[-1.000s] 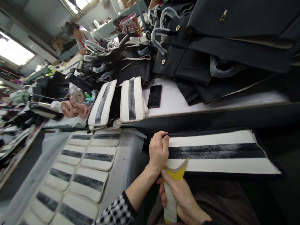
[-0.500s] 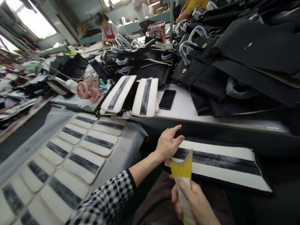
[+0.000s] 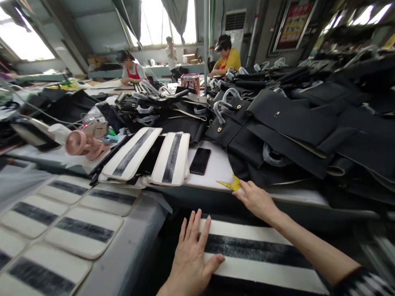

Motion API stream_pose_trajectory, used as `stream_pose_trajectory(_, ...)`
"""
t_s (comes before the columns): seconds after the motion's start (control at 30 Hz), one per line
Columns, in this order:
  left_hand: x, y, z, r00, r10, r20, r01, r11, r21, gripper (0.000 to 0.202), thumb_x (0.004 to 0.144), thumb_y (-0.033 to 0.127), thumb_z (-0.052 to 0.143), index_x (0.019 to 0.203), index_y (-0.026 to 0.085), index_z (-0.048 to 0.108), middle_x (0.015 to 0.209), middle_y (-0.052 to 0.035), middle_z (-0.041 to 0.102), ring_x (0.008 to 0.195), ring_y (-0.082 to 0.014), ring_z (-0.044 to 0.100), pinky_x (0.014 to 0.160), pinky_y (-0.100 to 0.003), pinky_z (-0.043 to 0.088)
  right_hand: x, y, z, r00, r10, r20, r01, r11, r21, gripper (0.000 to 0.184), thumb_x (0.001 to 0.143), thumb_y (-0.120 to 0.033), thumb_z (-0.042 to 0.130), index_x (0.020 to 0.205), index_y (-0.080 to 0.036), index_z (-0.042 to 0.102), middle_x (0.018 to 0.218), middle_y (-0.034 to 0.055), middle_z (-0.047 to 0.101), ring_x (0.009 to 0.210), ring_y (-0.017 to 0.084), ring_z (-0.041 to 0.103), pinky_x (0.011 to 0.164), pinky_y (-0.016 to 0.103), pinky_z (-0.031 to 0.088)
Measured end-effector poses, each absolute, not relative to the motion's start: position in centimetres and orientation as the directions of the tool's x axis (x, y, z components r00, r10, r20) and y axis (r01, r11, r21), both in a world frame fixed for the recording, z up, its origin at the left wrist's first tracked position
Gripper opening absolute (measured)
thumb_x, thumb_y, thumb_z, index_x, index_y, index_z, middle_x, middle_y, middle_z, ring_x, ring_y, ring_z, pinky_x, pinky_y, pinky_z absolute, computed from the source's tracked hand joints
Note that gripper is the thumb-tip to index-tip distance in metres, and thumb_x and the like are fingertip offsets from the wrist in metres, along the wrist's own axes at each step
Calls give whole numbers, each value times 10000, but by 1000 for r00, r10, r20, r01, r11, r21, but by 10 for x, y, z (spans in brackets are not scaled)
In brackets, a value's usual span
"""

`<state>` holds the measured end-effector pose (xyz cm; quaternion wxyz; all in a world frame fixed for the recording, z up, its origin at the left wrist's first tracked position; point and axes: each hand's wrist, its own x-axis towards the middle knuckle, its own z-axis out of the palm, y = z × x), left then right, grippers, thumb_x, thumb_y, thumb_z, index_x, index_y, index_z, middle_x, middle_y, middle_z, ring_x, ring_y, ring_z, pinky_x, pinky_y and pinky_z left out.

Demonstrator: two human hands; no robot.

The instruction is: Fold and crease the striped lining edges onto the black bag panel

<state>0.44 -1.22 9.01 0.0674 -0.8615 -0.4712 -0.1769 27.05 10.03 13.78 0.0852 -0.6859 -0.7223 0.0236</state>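
My left hand (image 3: 192,251) rests with its fingers spread at the left end of a white panel (image 3: 269,268) with a dark lengthwise stripe, low in front of me. Over the front edge of the table, my right hand (image 3: 257,200) is closed on a yellow scraper (image 3: 230,184) with a notched end. The fingers hide most of the scraper. Left of it, a black phone (image 3: 200,161) lies on the white tabletop. Beside the phone is a stack of striped pads (image 3: 172,159), with a second stack of pads (image 3: 133,153) further left.
More striped pads (image 3: 80,230) lie in rows on a plastic-covered surface at the left. A pink fan (image 3: 82,143) stands on the table. Black bag pieces (image 3: 287,119) are heaped across the right and back. Several people sit or stand further away.
My right hand has carried the scraper forward and up to the table edge. My left hand now lies flat, fingers spread, on the panel's end. The view has turned right and lifted.
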Motion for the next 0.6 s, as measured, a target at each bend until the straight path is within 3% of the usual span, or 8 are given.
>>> stream_pose_trajectory(0.13,20,4,101,542,700,465,826,-546,-141,840,904,684,416,1539,153,272,1572,-164,259,1453,-346,249,1114,-485,328,241,123,124,-98,977,188,992,81,97,513,972,-499,459,1325,-132,514,1075,127,591,778,266,666,612,363,521)
stream_pose_trajectory(0.27,24,10,98,553,666,501,819,-546,-178,910,859,752,415,1525,140,315,1535,-206,318,1414,-363,329,1056,-453,421,218,140,117,-190,949,250,972,147,183,419,990,-391,438,1135,-35,605,1002,172,577,844,290,611,574,359,517)
stream_pose_trajectory(0.47,22,15,96,537,681,499,820,-560,-117,1002,789,843,392,1527,170,319,1547,-133,330,1426,-321,323,1055,-437,464,199,180,124,-206,953,224,977,187,102,428,994,-338,399,1091,8,631,1026,257,576,951,356,535,603,421,509)
stream_pose_trajectory(0.6,25,13,96,583,680,444,796,-587,-147,1016,810,817,396,1533,113,276,1568,-134,284,1444,-334,276,1049,-468,461,198,174,142,-196,958,210,979,202,-6,357,973,-324,484,1079,-25,650,1105,263,601,1046,355,526,773,490,489)
